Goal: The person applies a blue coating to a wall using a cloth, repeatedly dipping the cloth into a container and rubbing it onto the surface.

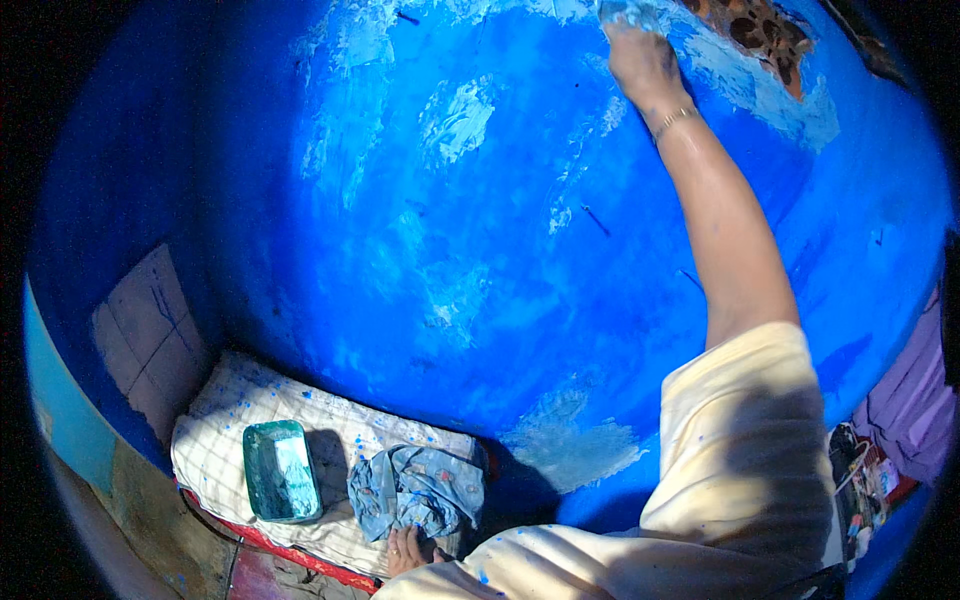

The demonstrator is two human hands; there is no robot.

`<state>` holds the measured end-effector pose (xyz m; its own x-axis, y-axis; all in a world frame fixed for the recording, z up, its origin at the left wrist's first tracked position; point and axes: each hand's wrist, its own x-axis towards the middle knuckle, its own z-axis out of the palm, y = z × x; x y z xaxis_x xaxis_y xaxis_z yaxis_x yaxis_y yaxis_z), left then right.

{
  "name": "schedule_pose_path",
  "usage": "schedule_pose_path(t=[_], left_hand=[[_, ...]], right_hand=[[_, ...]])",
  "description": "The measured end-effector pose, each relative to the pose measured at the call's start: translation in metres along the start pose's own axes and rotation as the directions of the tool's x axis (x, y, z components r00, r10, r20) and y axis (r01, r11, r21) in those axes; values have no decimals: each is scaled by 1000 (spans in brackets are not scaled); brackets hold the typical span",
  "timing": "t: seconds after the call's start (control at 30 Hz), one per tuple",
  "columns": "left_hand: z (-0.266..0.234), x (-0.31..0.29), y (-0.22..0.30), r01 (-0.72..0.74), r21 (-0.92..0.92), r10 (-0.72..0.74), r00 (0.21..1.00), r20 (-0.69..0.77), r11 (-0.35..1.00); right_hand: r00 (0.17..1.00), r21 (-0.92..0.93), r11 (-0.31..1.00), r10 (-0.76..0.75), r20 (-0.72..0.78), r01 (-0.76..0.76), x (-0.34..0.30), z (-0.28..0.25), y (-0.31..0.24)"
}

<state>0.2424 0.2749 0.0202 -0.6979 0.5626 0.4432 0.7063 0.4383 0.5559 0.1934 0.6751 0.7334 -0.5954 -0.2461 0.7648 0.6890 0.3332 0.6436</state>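
My right arm reaches up the bright blue wall [400,240]. At the top of the view my right hand [645,68] is closed against a pale, whitish-blue patch. What its fingers grip is too blurred and cut off to name. Low down, my left hand [405,550] lies with fingers stretched out at the near edge of a white checked cloth [225,400], holding nothing visible. Its fingertips are close to a crumpled blue patterned cloth [420,490]. Left of that cloth stands a green rectangular plastic tub [283,472] with some pale blue matter inside.
At the upper right the wall is broken, showing rough brown material [755,35]. Small nails [595,220] stick out of the wall. A red edge [290,555] runs beneath the checked cloth. Purple fabric [910,400] and assorted small items [862,490] lie at the right.
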Motion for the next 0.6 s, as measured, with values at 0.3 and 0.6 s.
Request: schedule_pose_path(t=[0.3, 0.6], left_hand=[[10, -7, -12, -32, 29, 34, 996, -77, 999], [2, 0, -24, -179, -99, 188, 978, 91, 979]], right_hand=[[933, 264, 965, 85, -349, 11, 11, -64, 35], [991, -56, 991, -116, 73, 120, 31, 17, -49]])
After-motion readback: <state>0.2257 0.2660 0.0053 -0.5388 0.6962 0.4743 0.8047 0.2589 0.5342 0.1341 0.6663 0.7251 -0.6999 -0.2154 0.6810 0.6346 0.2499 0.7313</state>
